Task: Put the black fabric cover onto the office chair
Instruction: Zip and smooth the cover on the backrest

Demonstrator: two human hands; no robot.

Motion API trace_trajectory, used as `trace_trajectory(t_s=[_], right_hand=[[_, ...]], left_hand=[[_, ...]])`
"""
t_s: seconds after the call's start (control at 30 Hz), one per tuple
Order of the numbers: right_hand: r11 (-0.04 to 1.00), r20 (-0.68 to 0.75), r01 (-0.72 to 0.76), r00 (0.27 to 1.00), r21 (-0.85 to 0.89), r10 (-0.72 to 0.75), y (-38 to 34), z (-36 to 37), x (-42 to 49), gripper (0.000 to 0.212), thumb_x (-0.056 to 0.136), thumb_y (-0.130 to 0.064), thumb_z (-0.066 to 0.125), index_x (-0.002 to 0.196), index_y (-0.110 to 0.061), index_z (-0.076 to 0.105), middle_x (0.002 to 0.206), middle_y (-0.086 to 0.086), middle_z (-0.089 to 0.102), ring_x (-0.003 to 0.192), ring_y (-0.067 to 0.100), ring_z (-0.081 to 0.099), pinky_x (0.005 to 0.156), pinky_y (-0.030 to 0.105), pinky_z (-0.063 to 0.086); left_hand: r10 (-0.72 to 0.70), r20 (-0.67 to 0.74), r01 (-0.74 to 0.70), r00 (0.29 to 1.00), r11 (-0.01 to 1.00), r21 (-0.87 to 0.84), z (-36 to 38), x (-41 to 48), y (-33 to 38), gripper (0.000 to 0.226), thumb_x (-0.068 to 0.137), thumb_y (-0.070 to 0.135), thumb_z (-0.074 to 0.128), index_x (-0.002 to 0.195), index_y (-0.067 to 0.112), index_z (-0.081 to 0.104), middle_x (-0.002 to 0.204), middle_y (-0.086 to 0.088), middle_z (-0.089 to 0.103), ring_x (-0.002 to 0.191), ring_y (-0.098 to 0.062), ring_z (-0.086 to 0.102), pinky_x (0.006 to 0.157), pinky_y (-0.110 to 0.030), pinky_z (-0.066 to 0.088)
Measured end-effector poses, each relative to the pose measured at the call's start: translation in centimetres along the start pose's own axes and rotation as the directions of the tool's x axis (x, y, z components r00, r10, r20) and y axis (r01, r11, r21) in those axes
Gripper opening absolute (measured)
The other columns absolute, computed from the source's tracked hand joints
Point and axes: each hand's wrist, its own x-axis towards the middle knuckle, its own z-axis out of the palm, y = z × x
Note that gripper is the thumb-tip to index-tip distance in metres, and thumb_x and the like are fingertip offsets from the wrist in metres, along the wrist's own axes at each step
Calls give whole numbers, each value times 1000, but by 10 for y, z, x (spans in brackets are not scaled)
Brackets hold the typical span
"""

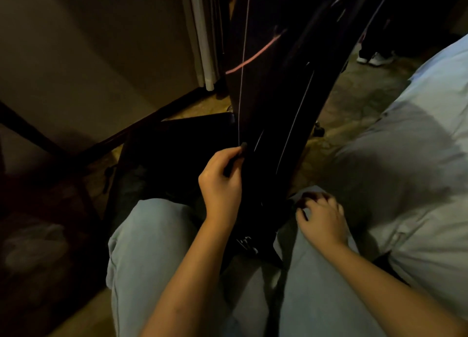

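Tightly, left hand (220, 182) on edge of black cover (273, 96), bedding (417, 159) just beside.

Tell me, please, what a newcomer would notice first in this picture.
The tall black fabric cover rising up the middle, between the person's knees in pale jeans, catches the eye first. The left hand pinches a small dark tab at its edge, while the right hand rests with curled fingers by its lower edge. Pale bedding fills the right side.
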Motion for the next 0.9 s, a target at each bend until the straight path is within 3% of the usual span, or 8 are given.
trace_trajectory(t_s=[0.17,0.3,0.47,0.57,0.67,0.77,0.9], right_hand=[[996,92,86,992,-36,-83,-18,6,6,36,96,-34,49,130,-24,55,143,1,43,133,27,30,111,39,18],[997,56,67,996,-35,-65,-18,7,6,35,94,-34,49,122,-19,63,136,4,52,126,31,40,106,41,22],[997,67,49,997,-55,-46,5,2,4,79,74,-68,14,108,-26,71,130,1,58,122,32,43,103,42,24],[995,96,91,992,-40,-87,28,-3,1,68,73,-74,18,97,-37,70,126,0,60,123,30,42,107,43,22],[990,90,126,989,-67,-120,53,-4,-4,56,78,-72,25,98,-42,67,125,-4,60,125,25,41,108,43,22],[995,31,98,995,-31,-97,62,-3,-7,47,81,-67,30,96,-42,68,125,-4,61,126,24,41,109,43,22],[994,-30,111,993,26,-110,55,-1,-6,50,84,-56,29,95,-34,72,120,-1,64,123,27,43,107,39,21]], left_hand=[[75,-21,-75,997,997,-2,3,-2,4,27,85,-5,65,108,9,69,104,2,66,101,-3,62,90,-18,49],[-35,59,31,998,998,54,-1,-10,-9,22,84,-3,67,103,8,69,100,3,64,97,-2,60,87,-14,48],[-194,165,176,967,978,115,-4,-11,-33,12,81,0,72,87,10,70,84,5,64,78,0,60,74,-5,44],[-188,239,154,953,976,151,-7,-11,-44,10,81,1,74,86,9,71,82,5,65,79,-3,61,74,-7,46],[-188,323,116,928,966,229,-6,-14,-52,12,81,1,73,92,5,73,88,-2,69,85,-14,65,74,-12,48],[-146,290,81,946,971,225,-5,-15,-51,17,81,-1,73,96,5,74,91,-3,71,87,-8,64,74,-1,44],[-106,140,90,984,989,121,-5,-8,-36,19,80,-5,70,96,5,74,91,7,66,89,4,59,80,-6,47]])
